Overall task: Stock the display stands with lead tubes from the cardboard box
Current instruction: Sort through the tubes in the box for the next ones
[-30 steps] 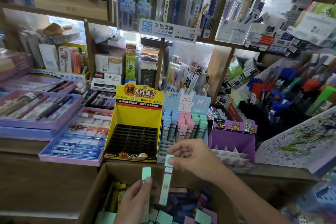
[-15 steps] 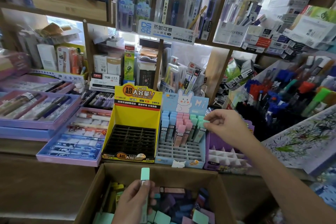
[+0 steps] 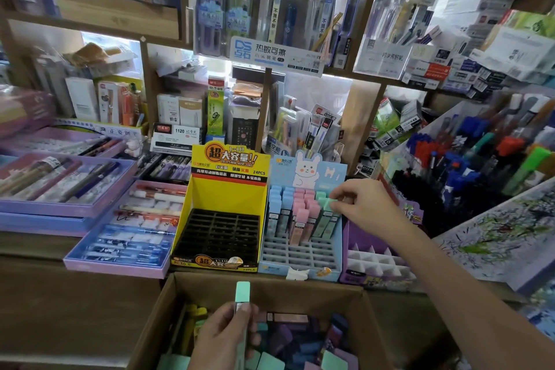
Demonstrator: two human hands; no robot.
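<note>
The right hand (image 3: 365, 204) pinches the cap of a green tube (image 3: 326, 212) standing upright in the blue stand (image 3: 270, 269). The left hand (image 3: 222, 336) grips a second tube (image 3: 242, 291) upright over the cardboard box (image 3: 270, 285). The empty slots (image 3: 300, 252) lie at one o'clock from it.

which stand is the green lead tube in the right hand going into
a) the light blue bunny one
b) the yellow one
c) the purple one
a: the right hand pinches the cap of a green lead tube that stands among the back rows of the light blue bunny stand, next to the pink tubes.
</note>
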